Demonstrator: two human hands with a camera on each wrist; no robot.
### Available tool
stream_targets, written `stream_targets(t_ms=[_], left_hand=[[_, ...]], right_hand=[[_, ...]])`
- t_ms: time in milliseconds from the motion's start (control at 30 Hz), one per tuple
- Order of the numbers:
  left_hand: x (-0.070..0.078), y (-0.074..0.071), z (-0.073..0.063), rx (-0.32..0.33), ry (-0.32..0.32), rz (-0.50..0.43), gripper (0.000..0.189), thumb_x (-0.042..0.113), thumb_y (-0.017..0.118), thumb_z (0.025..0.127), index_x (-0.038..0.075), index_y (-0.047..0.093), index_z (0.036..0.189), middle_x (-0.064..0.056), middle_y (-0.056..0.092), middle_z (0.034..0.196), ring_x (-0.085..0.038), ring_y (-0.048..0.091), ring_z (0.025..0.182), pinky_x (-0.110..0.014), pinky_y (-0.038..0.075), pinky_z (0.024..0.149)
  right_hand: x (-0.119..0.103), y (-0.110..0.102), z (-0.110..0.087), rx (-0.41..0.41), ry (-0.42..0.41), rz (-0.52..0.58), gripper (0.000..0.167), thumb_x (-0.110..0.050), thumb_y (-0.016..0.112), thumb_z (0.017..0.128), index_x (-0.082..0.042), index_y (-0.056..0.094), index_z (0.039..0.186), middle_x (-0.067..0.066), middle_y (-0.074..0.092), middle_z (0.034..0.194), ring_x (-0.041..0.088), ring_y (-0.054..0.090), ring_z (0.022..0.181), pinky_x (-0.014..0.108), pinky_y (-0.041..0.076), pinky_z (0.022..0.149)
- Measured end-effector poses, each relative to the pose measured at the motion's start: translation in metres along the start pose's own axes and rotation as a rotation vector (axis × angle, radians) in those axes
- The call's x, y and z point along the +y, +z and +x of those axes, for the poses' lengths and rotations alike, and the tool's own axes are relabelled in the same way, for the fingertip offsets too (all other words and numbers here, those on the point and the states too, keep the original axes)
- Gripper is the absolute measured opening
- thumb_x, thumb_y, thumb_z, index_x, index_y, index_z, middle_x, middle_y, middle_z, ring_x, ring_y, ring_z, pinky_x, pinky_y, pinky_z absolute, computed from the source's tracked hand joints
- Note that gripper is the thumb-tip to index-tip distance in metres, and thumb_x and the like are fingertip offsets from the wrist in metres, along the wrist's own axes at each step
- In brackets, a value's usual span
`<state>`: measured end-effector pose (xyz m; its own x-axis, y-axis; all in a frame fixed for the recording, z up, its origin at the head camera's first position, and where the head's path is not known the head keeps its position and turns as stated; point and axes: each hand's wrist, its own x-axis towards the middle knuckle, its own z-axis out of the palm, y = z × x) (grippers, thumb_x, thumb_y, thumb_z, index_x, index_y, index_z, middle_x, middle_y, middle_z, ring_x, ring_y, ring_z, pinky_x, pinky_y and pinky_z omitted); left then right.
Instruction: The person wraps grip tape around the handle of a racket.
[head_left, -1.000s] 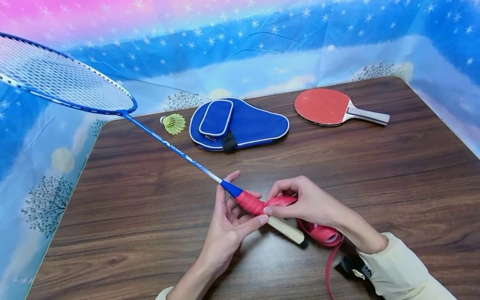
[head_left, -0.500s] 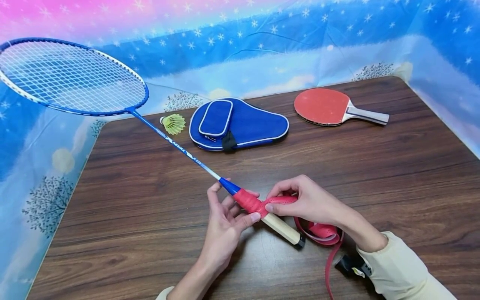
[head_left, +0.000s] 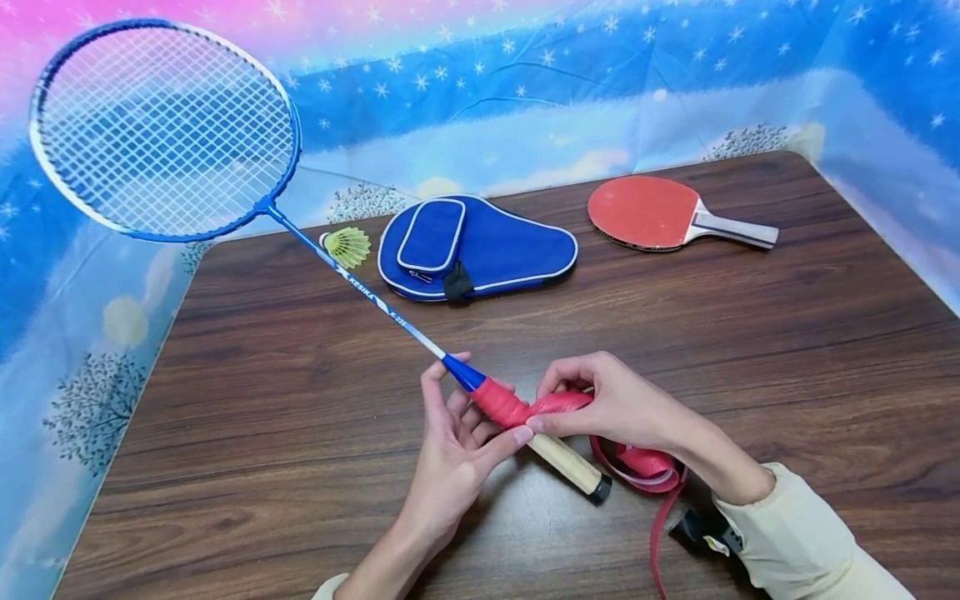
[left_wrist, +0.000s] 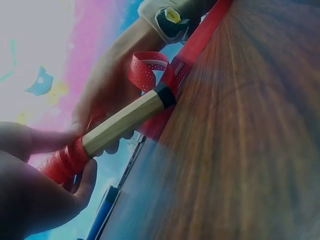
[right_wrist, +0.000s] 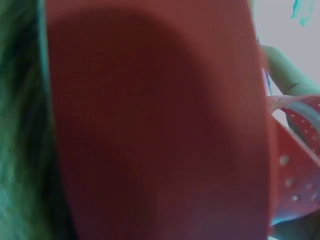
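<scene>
A blue-and-white badminton racket (head_left: 360, 292) slants across the head view, its head raised at upper left. Red perforated grip tape (head_left: 501, 404) wraps the upper handle; below it the bare wooden handle (head_left: 566, 463) ends in a black cap. My left hand (head_left: 453, 454) holds the wrapped part, thumb at the lowest turn and fingers beneath. Right beside it, my right hand (head_left: 611, 400) pinches the tape between thumb and forefinger. Loose tape (left_wrist: 145, 70) loops past the handle end in the left wrist view. A tape strip (right_wrist: 160, 125) blocks most of the right wrist view.
A yellow shuttlecock (head_left: 347, 247) and a blue paddle case (head_left: 517, 246) lie toward the back of the wooden table (head_left: 262, 467). A red table tennis paddle (head_left: 645, 212) rests at back right. Patterned cloth (head_left: 525, 100) hangs behind.
The racket has turned about its shaft, so its strung face shows much fuller and its head has come further into view. Both hands stay close together at the tape.
</scene>
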<state>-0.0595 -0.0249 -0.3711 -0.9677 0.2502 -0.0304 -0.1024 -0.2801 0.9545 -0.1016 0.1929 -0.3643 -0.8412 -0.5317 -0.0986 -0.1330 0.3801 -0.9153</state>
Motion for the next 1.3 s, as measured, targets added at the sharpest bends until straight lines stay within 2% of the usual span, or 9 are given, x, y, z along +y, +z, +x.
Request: stream_targets(t_ms=[133, 333, 467, 600, 800, 967, 1133, 1300], left_hand=[[-0.0014, -0.0007, 0.0011, 0.037, -0.003, 0.015, 0.087, -0.007, 0.074, 0.082, 0.030, 0.024, 0.142, -0.029, 0.053, 0.125, -0.035, 0.061, 0.109, -0.041, 0.051, 0.093], [-0.0008, -0.0020, 0.0011, 0.049, 0.034, -0.009, 0.089, -0.014, 0.070, 0.082, 0.025, 0.023, 0.147, -0.032, 0.054, 0.124, -0.037, 0.062, 0.108, -0.041, 0.052, 0.091], [0.0009, -0.0019, 0.0009, 0.043, 0.023, -0.024, 0.090, -0.016, 0.068, 0.083, 0.027, 0.023, 0.148, -0.031, 0.053, 0.126, -0.037, 0.061, 0.110, -0.041, 0.052, 0.092], [0.0016, -0.0014, 0.0010, 0.009, 0.008, -0.048, 0.090, -0.017, 0.067, 0.083, 0.031, 0.024, 0.147, -0.030, 0.051, 0.129, -0.038, 0.059, 0.113, -0.041, 0.050, 0.094], [0.0024, -0.0025, 0.0010, -0.028, -0.032, -0.070, 0.092, -0.016, 0.066, 0.083, 0.036, 0.024, 0.146, -0.028, 0.048, 0.134, -0.038, 0.056, 0.118, -0.041, 0.047, 0.098], [0.0023, -0.0025, 0.0006, -0.046, -0.056, -0.092, 0.096, -0.016, 0.069, 0.081, 0.037, 0.024, 0.146, -0.028, 0.045, 0.133, -0.039, 0.056, 0.114, -0.041, 0.050, 0.095], [0.0030, -0.0030, 0.0007, -0.036, -0.051, -0.049, 0.097, -0.015, 0.072, 0.079, 0.040, 0.028, 0.146, -0.028, 0.047, 0.124, -0.038, 0.058, 0.109, -0.040, 0.052, 0.091], [0.0059, -0.0041, 0.0007, -0.038, -0.059, -0.005, 0.099, -0.015, 0.072, 0.079, 0.045, 0.031, 0.147, -0.026, 0.055, 0.127, -0.039, 0.059, 0.110, -0.039, 0.054, 0.088]], right_hand=[[-0.0005, 0.0001, 0.0007, -0.008, 0.000, -0.008, 0.019, -0.039, 0.078, 0.084, -0.026, 0.070, 0.095, -0.004, 0.067, 0.086, 0.018, 0.057, 0.081, 0.032, 0.046, 0.069], [0.0007, -0.0027, 0.0010, -0.045, -0.029, 0.049, 0.013, -0.034, 0.072, 0.090, -0.026, 0.073, 0.101, -0.006, 0.071, 0.095, 0.017, 0.061, 0.087, 0.032, 0.050, 0.079], [0.0013, -0.0035, 0.0001, -0.039, -0.022, 0.066, 0.014, -0.031, 0.071, 0.092, -0.022, 0.073, 0.102, -0.003, 0.070, 0.095, 0.018, 0.060, 0.087, 0.031, 0.049, 0.078], [0.0011, -0.0013, -0.0003, -0.016, -0.012, 0.054, 0.013, -0.030, 0.073, 0.090, -0.020, 0.073, 0.099, -0.002, 0.070, 0.092, 0.019, 0.059, 0.085, 0.030, 0.048, 0.075], [0.0007, 0.0005, -0.0004, -0.006, -0.020, 0.055, 0.013, -0.031, 0.075, 0.088, -0.022, 0.074, 0.097, -0.003, 0.070, 0.090, 0.019, 0.060, 0.083, 0.030, 0.049, 0.073], [-0.0004, 0.0004, -0.0008, -0.010, -0.009, 0.052, 0.014, -0.033, 0.077, 0.086, -0.026, 0.073, 0.097, -0.005, 0.070, 0.090, 0.018, 0.059, 0.083, 0.032, 0.048, 0.073], [-0.0022, 0.0013, -0.0010, -0.015, -0.012, 0.042, 0.014, -0.034, 0.078, 0.084, -0.029, 0.073, 0.097, -0.007, 0.070, 0.089, 0.017, 0.059, 0.081, 0.032, 0.048, 0.070], [-0.0041, 0.0023, -0.0020, -0.018, 0.004, 0.033, 0.016, -0.037, 0.079, 0.083, -0.030, 0.072, 0.096, -0.007, 0.069, 0.091, 0.016, 0.059, 0.085, 0.034, 0.049, 0.072]])
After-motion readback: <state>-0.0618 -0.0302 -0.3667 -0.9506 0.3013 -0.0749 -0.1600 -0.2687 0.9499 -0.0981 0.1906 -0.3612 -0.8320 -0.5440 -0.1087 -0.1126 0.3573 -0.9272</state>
